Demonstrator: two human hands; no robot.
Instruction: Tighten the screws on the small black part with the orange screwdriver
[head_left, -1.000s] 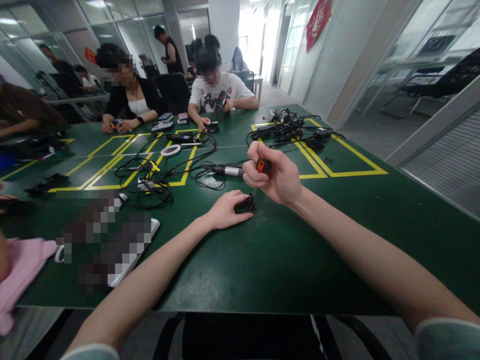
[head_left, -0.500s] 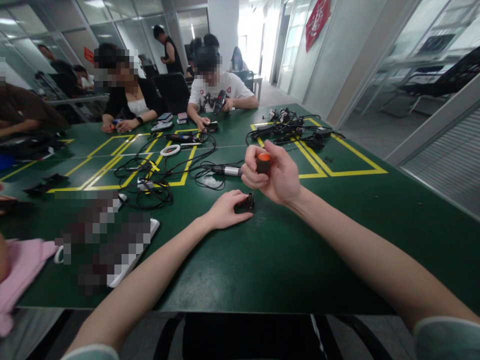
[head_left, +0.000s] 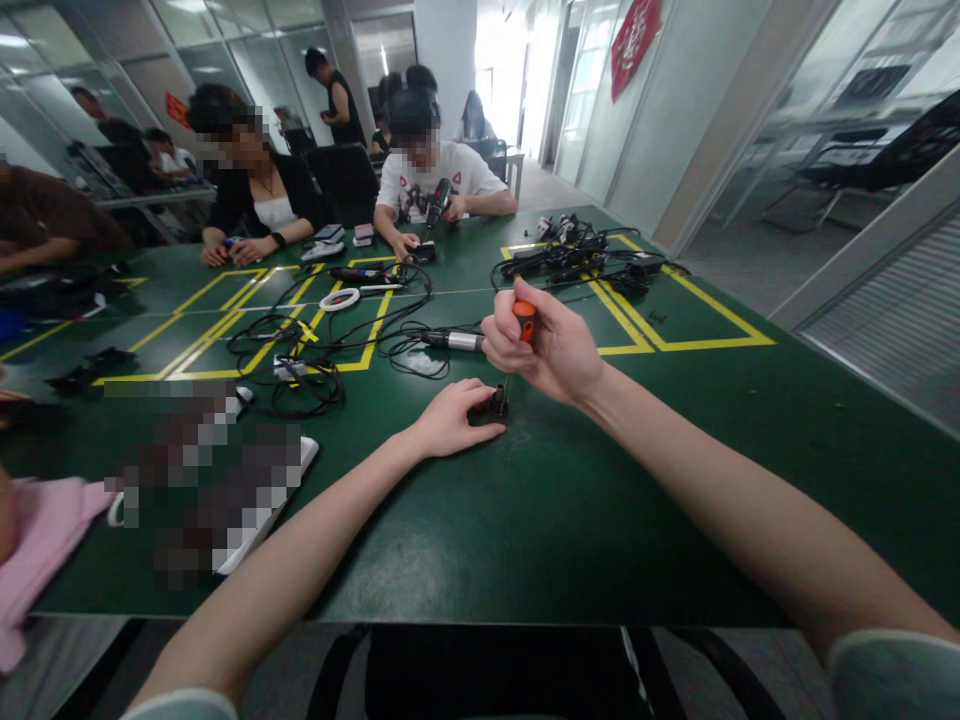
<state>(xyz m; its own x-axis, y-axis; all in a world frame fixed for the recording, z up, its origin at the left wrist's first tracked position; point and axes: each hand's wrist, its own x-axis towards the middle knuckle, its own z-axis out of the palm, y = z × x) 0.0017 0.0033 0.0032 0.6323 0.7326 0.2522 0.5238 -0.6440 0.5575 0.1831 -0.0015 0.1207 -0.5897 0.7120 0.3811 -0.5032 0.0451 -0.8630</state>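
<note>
Over the table (head_left: 570, 520), right hand (head_left: 551, 350) wraps its grip round an upright screwdriver (head_left: 525, 318); left hand (head_left: 450, 420) pins a black part (head_left: 496, 402).

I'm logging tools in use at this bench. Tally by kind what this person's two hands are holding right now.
screwdriver, orange handle, gripped in the right hand: 1
small black part, steadied by the left hand, with the screwdriver's shaft pointing down at it: 1
Total: 2
</note>
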